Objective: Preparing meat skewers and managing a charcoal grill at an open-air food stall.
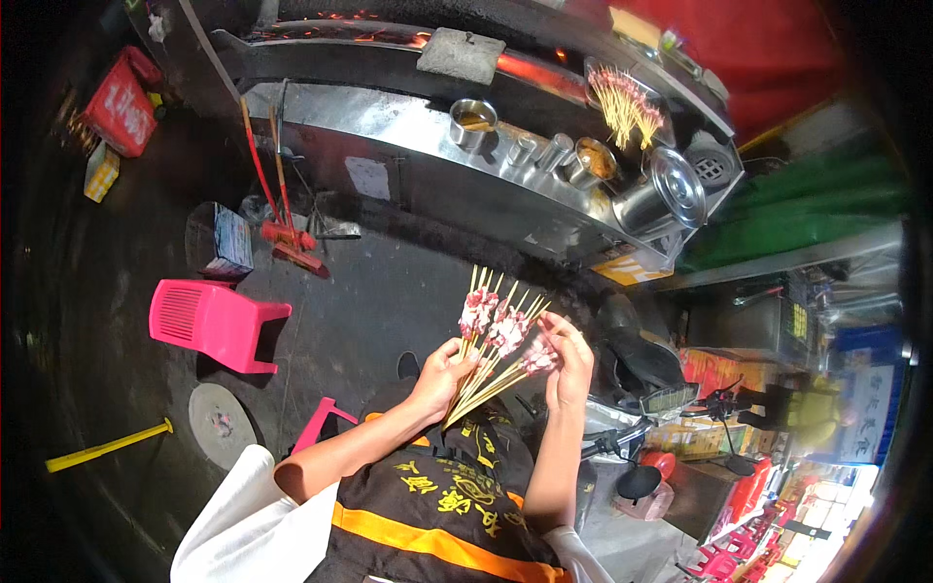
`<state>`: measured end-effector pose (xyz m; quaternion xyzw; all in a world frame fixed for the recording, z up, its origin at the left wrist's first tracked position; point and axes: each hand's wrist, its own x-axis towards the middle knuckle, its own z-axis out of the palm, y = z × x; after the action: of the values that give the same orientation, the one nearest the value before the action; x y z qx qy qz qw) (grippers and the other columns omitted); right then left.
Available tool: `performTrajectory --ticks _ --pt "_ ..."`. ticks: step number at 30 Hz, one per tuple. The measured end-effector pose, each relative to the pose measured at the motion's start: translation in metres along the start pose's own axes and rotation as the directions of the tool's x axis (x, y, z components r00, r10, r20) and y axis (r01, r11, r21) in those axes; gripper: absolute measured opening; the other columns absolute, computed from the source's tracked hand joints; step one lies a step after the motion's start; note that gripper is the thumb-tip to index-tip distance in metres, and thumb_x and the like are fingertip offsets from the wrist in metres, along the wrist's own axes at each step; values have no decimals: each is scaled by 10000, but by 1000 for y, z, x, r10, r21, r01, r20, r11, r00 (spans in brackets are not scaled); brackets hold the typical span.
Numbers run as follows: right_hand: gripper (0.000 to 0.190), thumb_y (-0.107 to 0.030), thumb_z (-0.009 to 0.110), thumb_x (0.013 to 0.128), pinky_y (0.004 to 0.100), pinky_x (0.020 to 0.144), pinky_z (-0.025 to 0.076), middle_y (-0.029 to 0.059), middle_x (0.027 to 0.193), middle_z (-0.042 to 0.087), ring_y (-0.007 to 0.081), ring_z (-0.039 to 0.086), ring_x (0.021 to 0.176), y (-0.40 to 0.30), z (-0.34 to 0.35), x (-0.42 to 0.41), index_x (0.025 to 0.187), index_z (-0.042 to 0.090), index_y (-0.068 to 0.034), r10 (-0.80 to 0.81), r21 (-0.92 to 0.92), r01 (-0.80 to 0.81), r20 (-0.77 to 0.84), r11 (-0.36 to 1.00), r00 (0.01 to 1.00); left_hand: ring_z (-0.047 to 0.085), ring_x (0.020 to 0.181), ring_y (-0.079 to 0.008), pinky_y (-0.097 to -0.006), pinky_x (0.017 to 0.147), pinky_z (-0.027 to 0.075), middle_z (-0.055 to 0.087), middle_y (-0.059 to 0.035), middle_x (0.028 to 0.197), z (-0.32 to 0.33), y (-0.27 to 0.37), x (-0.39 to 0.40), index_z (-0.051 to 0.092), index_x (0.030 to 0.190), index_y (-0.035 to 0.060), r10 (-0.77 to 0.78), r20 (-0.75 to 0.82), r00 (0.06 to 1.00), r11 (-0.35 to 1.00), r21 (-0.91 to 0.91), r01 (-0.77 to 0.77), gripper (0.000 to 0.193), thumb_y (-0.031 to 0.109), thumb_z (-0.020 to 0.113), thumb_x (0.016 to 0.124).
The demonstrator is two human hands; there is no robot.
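Observation:
A fanned bunch of raw meat skewers (508,329) on thin wooden sticks is in front of my body. My left hand (446,375) grips the sticks below the meat. At the right side of the fan, my right hand (570,357) has its fingers bent at the meat and stick tips of the rightmost skewers; whether it pinches any of them is unclear. More meat skewers (623,102) lie in a tray at the far right end of the grill counter. Glowing coals (539,71) show in the long grill, with a grey slab (461,56) across it.
On the metal counter (393,113) stand a steel pot (472,124), shakers (556,151), a container of seasoning (595,160) and a large lidded pot (660,197). Pink stool (211,321), brooms (291,244) and a round stool (222,426) are leftward. A scooter (641,408) stands right; a person (809,415) is beyond.

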<state>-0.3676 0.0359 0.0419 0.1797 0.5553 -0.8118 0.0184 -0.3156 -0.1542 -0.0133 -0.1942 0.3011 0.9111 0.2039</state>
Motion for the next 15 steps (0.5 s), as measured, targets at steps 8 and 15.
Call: performTrajectory --ticks 8,15 --pt "458 -135 618 913 276 932 456 118 1207 635 153 605 1060 2 12 -10 1318 504 44 50 8 -50 25 999 998 684 899 -151 -295 807 573 691 -101 1034 2 15 -7 523 1107 32 -26 52 998 1000 -8 27 251 -29 659 905" --pt "310 -49 703 899 285 908 491 83 1106 676 124 630 992 55 31 -58 1182 600 26 159 -166 -143 86 976 984 682 964 -160 -291 849 563 692 -120 1076 2 25 -6 526 1193 1 -66 79 995 995 77 60 322 -31 655 900"
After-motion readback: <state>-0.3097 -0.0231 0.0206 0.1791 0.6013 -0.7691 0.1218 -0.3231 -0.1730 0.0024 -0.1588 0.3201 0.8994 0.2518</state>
